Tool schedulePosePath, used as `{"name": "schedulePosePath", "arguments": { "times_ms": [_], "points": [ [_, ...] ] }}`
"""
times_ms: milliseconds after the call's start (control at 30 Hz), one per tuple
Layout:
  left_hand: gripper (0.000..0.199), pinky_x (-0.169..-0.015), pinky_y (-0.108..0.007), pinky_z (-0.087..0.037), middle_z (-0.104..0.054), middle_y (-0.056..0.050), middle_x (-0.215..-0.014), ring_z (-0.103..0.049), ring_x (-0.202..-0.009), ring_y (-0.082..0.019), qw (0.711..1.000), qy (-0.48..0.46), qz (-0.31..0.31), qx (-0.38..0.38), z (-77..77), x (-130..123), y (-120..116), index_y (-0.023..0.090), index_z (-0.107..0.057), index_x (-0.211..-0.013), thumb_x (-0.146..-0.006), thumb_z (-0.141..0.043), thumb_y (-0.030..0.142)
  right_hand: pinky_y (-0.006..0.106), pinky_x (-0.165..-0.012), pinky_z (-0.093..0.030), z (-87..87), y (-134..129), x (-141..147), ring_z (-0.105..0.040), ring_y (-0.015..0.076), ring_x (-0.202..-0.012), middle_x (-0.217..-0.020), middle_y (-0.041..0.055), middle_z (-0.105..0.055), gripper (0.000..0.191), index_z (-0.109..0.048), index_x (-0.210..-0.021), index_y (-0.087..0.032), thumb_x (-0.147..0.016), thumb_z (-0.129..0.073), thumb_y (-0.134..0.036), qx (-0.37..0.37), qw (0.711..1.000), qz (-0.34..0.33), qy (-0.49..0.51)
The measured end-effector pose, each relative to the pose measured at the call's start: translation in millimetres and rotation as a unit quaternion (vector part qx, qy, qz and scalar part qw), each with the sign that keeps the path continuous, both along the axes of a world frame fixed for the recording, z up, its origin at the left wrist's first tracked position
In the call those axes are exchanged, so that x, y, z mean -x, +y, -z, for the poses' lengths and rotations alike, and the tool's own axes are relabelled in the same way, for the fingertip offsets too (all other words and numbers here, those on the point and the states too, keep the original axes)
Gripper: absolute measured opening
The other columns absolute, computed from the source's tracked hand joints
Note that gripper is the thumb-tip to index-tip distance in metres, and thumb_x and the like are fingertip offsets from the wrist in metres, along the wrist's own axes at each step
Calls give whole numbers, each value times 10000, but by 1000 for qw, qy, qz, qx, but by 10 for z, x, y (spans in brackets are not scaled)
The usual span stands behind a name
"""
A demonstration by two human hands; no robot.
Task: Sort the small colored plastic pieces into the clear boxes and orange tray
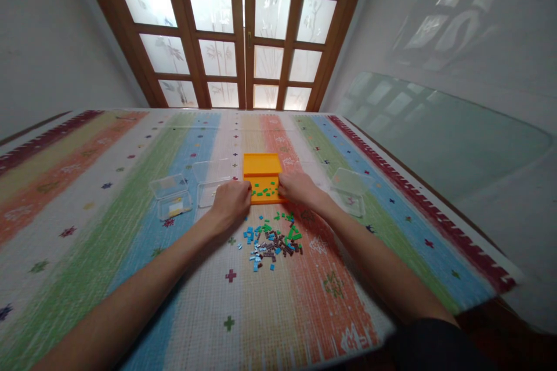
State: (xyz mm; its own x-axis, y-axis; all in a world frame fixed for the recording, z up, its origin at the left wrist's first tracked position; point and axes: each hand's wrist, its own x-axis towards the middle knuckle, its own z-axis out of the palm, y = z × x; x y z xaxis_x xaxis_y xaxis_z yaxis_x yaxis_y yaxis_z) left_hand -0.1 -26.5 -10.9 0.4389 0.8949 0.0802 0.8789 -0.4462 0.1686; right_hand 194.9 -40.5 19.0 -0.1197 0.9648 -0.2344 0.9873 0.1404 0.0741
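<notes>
An orange plastic box (pixel 262 165) with its lid raised at the back sits in the middle of the table, several small green bricks (pixel 265 190) in its near half. My left hand (pixel 232 200) is closed on the box's left edge, and my right hand (pixel 298 187) grips the right edge. The fingertips of both hands are largely hidden. Just in front of the box lies a loose heap of blue, green and dark brown toy bricks (pixel 272 245).
On the left stand two clear plastic cases with raised lids, one (pixel 174 206) holding small pale and yellow pieces, the other (pixel 206 193) partly behind my left hand. Another clear case (pixel 351 202) is on the right. A striped cloth (pixel 191 307) covers the table; a wall borders its right side.
</notes>
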Motion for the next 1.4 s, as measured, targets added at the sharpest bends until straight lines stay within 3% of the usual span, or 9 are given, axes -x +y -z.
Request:
{"name": "schedulePosePath", "arguments": {
  "times_ms": [233,567,700,833,933,1067,1200,1400],
  "points": [
    [310,-719,-357,-508,-782,-164,-901,-729,-831,-289,1000,10,2,4,-37,9,14,159,-788,-923,-924,-487,231,341,-864,-527,-12,2,1,-697,313,-1114,-1240,223,-725,397,-715,-1257,-130,-958,-459,-187,5,1000,-1,-4],
    [286,-726,-333,-494,-777,-127,-867,-709,-816,-259,999,-17,29,-1,-204,114,-23,175,-770,-1054,-932,-519,236,321,-832,-525,-102,-36,0,-702,312,-1109,-1198,207,-743,363,-746,-1214,-128,-943,-508,-175,-6,1000,-11,-12],
    [273,-680,-299,-462,-767,-106,-803,-687,-737,-225,991,-7,135,-2,-194,138,-62,183,-768,-1002,-940,-513,257,321,-822,-518,-183,-99,28,-704,300,-1097,-1184,201,-745,350,-725,-1228,-134,-970,-494,-186,-23,1000,-12,-14],
    [245,-636,-253,-423,-774,-61,-795,-677,-704,-179,956,16,284,63,-173,105,-137,208,-769,-945,-935,-528,248,304,-804,-498,-274,-182,84,-713,265,-1035,-1144,170,-760,334,-728,-1217,-160,-985,-491,-194,-44,998,-46,6],
    [222,-654,-243,-433,-777,-30,-795,-667,-686,-154,935,-8,339,99,-143,94,-159,221,-764,-958,-910,-548,198,279,-759,-467,-338,-238,118,-709,229,-960,-1069,124,-782,287,-768,-1154,-184,-950,-569,-215,-8,990,-129,57],
    [185,-656,-239,-440,-774,-31,-791,-664,-685,-149,933,-24,341,109,-111,107,-140,209,-754,-923,-883,-576,178,271,-689,-422,-383,-296,169,-684,187,-830,-927,82,-788,242,-810,-1059,-191,-876,-652,-188,69,971,-211,91],
    [175,-633,-243,-425,-762,-38,-764,-652,-668,-151,930,-3,347,123,-125,102,-140,196,-756,-883,-885,-581,191,275,-629,-392,-312,-304,230,-639,158,-719,-849,57,-776,232,-821,-1007,-184,-815,-694,-154,161,955,-233,93],
    [138,-599,-244,-385,-731,-20,-697,-605,-623,-143,933,7,341,116,-136,96,-145,200,-753,-819,-864,-622,193,283,-604,-375,-171,-254,242,-618,157,-697,-816,55,-765,164,-811,-928,-171,-813,-695,-165,158,957,-223,96]
  ]
}}
